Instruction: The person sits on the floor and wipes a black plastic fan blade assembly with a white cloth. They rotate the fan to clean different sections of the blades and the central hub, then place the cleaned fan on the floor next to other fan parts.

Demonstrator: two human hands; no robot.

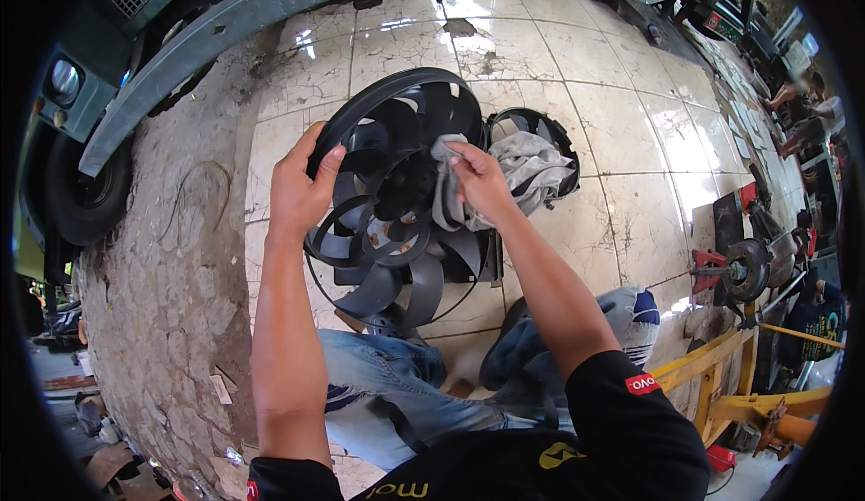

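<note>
Black plastic fan wheel (401, 186), with a broad round rim and wide curved blades, is held tilted between the person's two hands, above the cream tiled floor (581, 231).

Farthest left, the bare left hand (299, 181) has its fingers hooked around the outside of the rim and its thumb over the near edge, closed on the plastic. That rim looks the best place to take hold: thick, continuous and probably stiff. The wheel should be light for its width, though smooth plastic may slip under oily or dusty fingers.

Right of those fingers, the blades look thinner than the rim; they might flex or crack if gripped hard near their free edges. Below the fingers sits a black bladed fan with a rust-marked centre (374, 292), partly covered by the wheel; whether they touch I cannot tell.

Farther right, the bare right hand (482, 181) has its fingers drawn together, pinching a soft, limp grey cloth (446, 190) against the wheel's right side. Just beyond those fingertips, a crumpled pale grey rag (532, 163) lies over a smaller black round fan housing (568, 136); it seems pliable and easily bunched.
</note>
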